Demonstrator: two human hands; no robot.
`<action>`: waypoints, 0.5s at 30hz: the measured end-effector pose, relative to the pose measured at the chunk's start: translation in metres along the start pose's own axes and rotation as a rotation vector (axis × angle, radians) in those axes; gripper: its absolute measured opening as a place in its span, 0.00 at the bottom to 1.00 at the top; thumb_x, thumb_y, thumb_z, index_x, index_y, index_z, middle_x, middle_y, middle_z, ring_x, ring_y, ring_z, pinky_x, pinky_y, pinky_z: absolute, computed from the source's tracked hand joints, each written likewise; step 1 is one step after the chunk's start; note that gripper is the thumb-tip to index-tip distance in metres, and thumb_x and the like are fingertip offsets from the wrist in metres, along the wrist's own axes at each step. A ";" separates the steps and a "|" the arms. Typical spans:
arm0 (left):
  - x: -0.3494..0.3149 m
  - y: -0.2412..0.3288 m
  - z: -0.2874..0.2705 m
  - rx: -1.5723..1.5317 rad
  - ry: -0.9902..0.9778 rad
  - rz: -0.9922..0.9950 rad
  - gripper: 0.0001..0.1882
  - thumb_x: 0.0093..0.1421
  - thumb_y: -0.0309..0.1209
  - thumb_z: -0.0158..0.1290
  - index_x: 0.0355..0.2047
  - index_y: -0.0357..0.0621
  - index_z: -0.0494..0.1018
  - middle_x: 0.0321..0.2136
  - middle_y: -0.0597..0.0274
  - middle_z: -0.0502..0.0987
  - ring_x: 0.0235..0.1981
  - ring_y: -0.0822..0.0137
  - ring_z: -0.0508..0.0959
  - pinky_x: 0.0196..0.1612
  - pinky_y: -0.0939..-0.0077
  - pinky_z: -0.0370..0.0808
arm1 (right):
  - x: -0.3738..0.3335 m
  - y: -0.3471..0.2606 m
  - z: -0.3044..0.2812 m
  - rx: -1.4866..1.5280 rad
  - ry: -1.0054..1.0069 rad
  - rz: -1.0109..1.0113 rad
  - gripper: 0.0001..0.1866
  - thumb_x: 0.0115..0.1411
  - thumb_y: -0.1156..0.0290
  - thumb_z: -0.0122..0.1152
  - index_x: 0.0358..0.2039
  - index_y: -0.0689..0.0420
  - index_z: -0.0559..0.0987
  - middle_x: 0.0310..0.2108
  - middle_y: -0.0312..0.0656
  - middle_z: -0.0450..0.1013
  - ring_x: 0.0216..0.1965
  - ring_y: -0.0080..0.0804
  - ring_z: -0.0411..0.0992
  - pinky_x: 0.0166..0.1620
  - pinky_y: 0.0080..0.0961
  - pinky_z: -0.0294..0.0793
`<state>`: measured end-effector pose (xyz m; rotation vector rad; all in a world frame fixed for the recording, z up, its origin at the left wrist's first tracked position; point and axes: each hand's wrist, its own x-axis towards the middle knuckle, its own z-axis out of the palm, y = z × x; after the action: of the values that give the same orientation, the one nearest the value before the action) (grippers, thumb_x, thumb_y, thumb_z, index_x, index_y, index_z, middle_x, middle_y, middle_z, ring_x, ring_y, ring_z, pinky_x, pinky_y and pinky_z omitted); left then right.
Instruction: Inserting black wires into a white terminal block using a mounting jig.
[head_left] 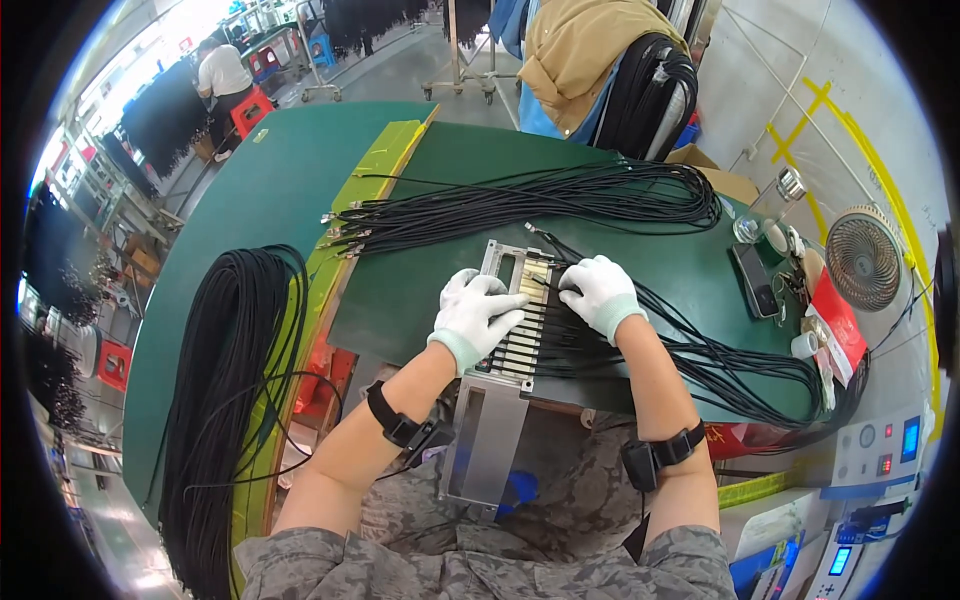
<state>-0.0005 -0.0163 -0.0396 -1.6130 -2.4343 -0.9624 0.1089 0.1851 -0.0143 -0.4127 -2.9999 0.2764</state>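
Note:
A metal fixture (512, 372) with a row of pale slots stands upright from me at the table's near edge, and several black cables run into its right side. My left hand (475, 318), in a white glove, rests on the fixture with thumb and forefinger apart, fingertips touching the slots. On the other side my right hand (602, 293), also gloved, has its fingers curled and pinched on a black cable (553, 291) beside the slots. The rest of the cable bundle (740, 366) passes under that hand and loops to the right.
Another black cable bundle (560, 205) lies across the far table; a large coil (215, 370) hangs at the left. A yellow-green strip (385, 150) crosses the green table (290, 150). At right stand a phone (755, 280), a glass bottle (770, 205) and a fan (863, 258).

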 end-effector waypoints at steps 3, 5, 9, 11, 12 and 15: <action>0.006 -0.003 -0.007 -0.229 0.059 -0.191 0.08 0.56 0.37 0.55 0.33 0.50 0.79 0.39 0.62 0.75 0.51 0.51 0.67 0.55 0.59 0.62 | -0.002 -0.004 -0.002 0.118 0.209 -0.257 0.08 0.49 0.64 0.65 0.29 0.52 0.80 0.30 0.38 0.74 0.39 0.40 0.70 0.43 0.35 0.69; 0.009 -0.006 -0.009 -0.340 0.086 -0.288 0.08 0.56 0.36 0.55 0.31 0.47 0.79 0.39 0.61 0.75 0.51 0.51 0.67 0.55 0.60 0.63 | -0.001 -0.011 -0.003 0.103 0.214 -0.279 0.08 0.49 0.64 0.65 0.29 0.52 0.80 0.30 0.38 0.74 0.38 0.40 0.70 0.44 0.35 0.69; 0.010 -0.011 -0.007 -0.287 0.188 -0.111 0.08 0.55 0.32 0.55 0.26 0.40 0.75 0.42 0.55 0.76 0.51 0.53 0.68 0.55 0.63 0.63 | -0.001 -0.037 -0.002 0.165 0.234 -0.313 0.09 0.48 0.64 0.65 0.29 0.52 0.80 0.30 0.39 0.75 0.37 0.42 0.70 0.43 0.35 0.69; 0.010 -0.009 -0.007 -0.300 0.199 -0.022 0.07 0.54 0.31 0.56 0.26 0.40 0.76 0.44 0.53 0.75 0.52 0.53 0.67 0.55 0.63 0.63 | -0.004 -0.049 -0.003 0.350 0.251 -0.301 0.09 0.49 0.63 0.64 0.29 0.52 0.80 0.29 0.40 0.75 0.36 0.44 0.71 0.43 0.35 0.69; 0.010 -0.008 -0.006 -0.306 0.205 0.022 0.06 0.53 0.30 0.56 0.27 0.40 0.76 0.45 0.52 0.75 0.52 0.53 0.67 0.56 0.63 0.63 | -0.004 -0.049 -0.002 0.351 0.251 -0.299 0.09 0.49 0.63 0.64 0.29 0.52 0.80 0.29 0.40 0.75 0.36 0.44 0.71 0.43 0.35 0.69; 0.012 -0.006 -0.008 -0.311 0.205 0.053 0.06 0.53 0.30 0.57 0.26 0.40 0.76 0.45 0.51 0.75 0.53 0.53 0.67 0.55 0.63 0.63 | -0.002 -0.048 -0.001 0.462 0.153 -0.208 0.11 0.47 0.61 0.67 0.27 0.54 0.80 0.28 0.40 0.76 0.33 0.43 0.70 0.40 0.35 0.70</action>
<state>-0.0132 -0.0121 -0.0310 -1.5597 -2.1800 -1.4774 0.0987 0.1389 -0.0041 -0.0711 -2.6816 0.8472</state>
